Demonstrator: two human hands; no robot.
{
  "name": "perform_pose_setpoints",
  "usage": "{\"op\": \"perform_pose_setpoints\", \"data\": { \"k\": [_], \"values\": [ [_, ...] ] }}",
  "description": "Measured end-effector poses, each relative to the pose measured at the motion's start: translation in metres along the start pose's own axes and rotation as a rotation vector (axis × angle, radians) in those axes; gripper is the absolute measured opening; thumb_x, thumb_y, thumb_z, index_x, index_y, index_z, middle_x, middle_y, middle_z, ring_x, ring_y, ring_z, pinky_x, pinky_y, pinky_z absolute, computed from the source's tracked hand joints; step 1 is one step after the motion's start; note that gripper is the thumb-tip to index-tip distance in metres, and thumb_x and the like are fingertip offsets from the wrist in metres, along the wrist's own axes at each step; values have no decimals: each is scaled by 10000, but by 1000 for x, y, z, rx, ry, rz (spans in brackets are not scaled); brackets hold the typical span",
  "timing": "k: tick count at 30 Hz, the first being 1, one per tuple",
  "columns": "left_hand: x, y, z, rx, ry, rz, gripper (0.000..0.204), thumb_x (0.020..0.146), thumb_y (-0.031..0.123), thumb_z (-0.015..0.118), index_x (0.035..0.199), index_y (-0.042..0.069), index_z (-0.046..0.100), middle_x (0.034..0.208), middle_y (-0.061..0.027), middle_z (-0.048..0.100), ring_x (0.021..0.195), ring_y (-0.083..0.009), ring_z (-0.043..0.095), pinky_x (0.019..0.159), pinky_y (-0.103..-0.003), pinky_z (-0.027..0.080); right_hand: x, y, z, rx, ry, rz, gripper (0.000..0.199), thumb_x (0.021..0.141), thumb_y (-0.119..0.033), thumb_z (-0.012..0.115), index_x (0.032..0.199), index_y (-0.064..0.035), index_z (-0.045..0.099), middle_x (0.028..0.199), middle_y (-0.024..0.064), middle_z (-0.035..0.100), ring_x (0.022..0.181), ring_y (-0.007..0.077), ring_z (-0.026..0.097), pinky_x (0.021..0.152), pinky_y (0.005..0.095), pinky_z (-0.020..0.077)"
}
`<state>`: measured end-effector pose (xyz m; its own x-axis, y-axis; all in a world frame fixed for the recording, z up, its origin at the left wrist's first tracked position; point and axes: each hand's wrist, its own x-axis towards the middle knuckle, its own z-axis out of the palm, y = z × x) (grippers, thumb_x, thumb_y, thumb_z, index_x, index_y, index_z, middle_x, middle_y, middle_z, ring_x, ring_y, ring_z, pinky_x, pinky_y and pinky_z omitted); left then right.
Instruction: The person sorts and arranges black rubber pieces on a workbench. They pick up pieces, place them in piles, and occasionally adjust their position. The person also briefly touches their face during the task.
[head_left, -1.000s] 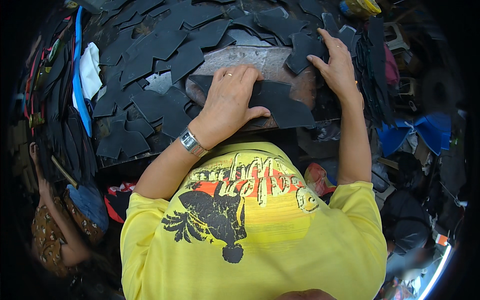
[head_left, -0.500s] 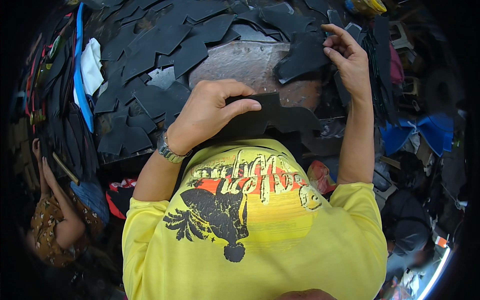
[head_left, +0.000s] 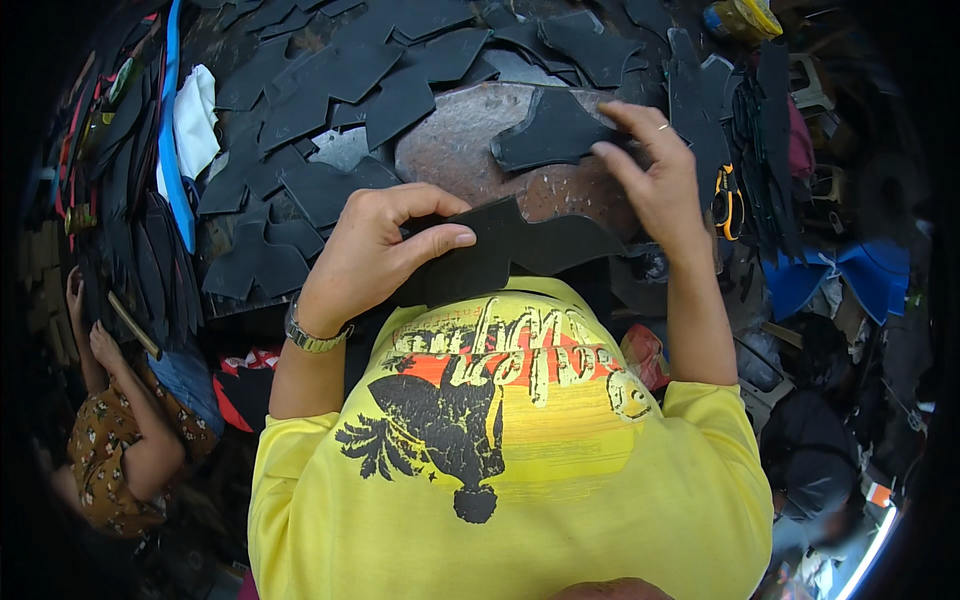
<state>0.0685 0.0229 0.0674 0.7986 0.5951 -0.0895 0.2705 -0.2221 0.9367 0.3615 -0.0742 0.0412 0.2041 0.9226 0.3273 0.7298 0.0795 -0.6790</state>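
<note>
My left hand (head_left: 385, 240) pinches a flat black cut-out piece (head_left: 565, 240) by its upper edge, thumb in front and fingers behind. The piece has a notched, curved outline and hangs close to my yellow shirt. Farther off, a second black cut-out (head_left: 550, 130) lies on a worn reddish-grey slab (head_left: 455, 145). My right hand (head_left: 655, 175), with a ring on one finger, is open at that second piece's right end. Its thumb and forefinger are spread around that end; whether they touch it I cannot tell.
Many overlapping black cut pieces (head_left: 340, 70) cover the far and left worktop. A yellow-and-black utility knife (head_left: 726, 203) lies right of my right hand. At left are a blue strip (head_left: 170, 120) and white cloth (head_left: 197, 120). Another person's arms (head_left: 130, 400) show at lower left.
The second black piece has shifted left and nearer on the slab. My right hand has come nearer and opened, uncovering the utility knife. My left hand has moved slightly left and nearer with its piece.
</note>
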Motion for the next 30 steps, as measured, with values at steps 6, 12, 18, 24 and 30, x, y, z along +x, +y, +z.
{"op": "perform_pose_setpoints", "data": {
  "k": [6, 12, 18, 24, 30],
  "values": [
    [-4, 0, 9, -52, -39, -83, 160, 867, 93, 782, 933, -43, 729, 817, -56, 734, 743, -88, 660, 695, -248, 523, -10, -18, 27, -246, -110, -238, 500, 751, -184, 821, 1218, -88, 670, 1222, 133, 619, 1163, 351, 567, 990, 449, 463],
    [-8, 6, 11, -17, -1, 17, 173, 858, 109, 798, 944, -30, 742, 820, -81, 725, 725, -119, 662, 674, -262, 514, 1, -18, 21, -311, -106, -147, 567, 777, -151, 815, 1302, -85, 611, 1305, 192, 566, 1278, 390, 504, 1070, 470, 418],
    [-6, 7, 11, 4, -14, 65, 172, 880, 129, 776, 973, -15, 757, 826, -90, 726, 717, -162, 664, 673, -281, 502, 11, -12, 17, -285, -209, -43, 683, 770, -198, 836, 1397, -125, 575, 1399, 174, 538, 1293, 386, 497, 1085, 453, 411],
    [-1, 11, 14, -5, -57, 87, 152, 883, 129, 775, 964, 1, 761, 849, -75, 729, 733, -160, 656, 667, -285, 502, 14, -11, 17, -204, -234, 30, 707, 741, -247, 854, 1384, -129, 588, 1406, 164, 532, 1270, 369, 492, 1082, 448, 407],
    [15, 18, 20, 181, -63, 305, 143, 873, 126, 778, 969, 21, 760, 865, -92, 729, 766, -247, 668, 760, -337, 515, 12, -11, 19, -237, -188, -3, 693, 734, -280, 858, 1357, -117, 603, 1349, 162, 547, 1243, 361, 498, 1049, 462, 417]
  ]
}}
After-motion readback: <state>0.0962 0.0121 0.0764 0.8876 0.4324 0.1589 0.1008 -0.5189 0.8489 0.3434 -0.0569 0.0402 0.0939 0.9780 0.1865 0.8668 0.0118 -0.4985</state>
